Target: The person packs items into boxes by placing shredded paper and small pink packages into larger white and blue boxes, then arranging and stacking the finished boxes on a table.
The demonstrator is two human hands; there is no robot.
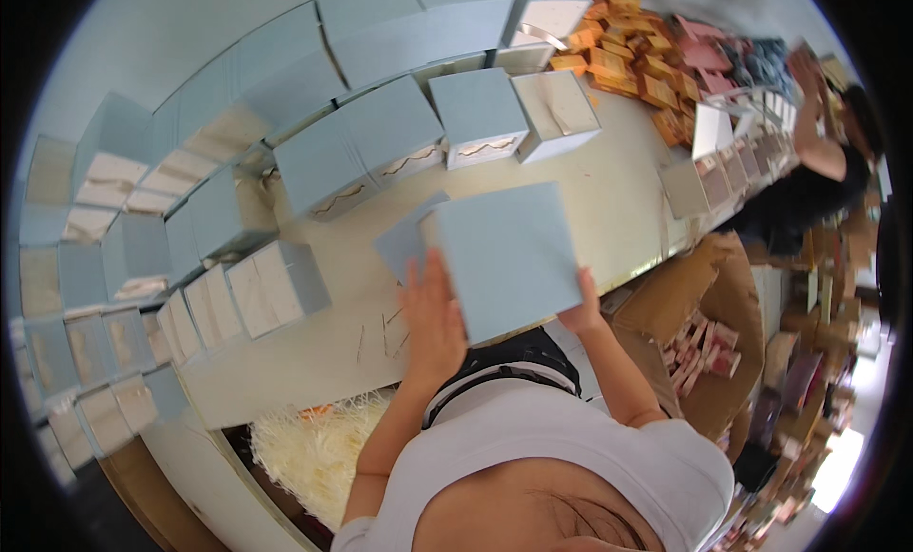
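Note:
A light blue cardboard box is between my two hands, in front of my waist at the edge of the worktable. My left hand, slightly blurred, lies with straight fingers along its left side. On the opposite side, the fingers of my right hand grip the lower corner. A flat blue piece shows behind the box's left edge; whether it is joined to the box I cannot tell. Dark thin marks lie on the tabletop left of my left hand.
Blue-and-white boxes stand in stacked rows along the table. Orange boxes are heaped at the far end. Cream shredded filler lies below the near edge. A large carton holds small pink boxes. Another person works at the right.

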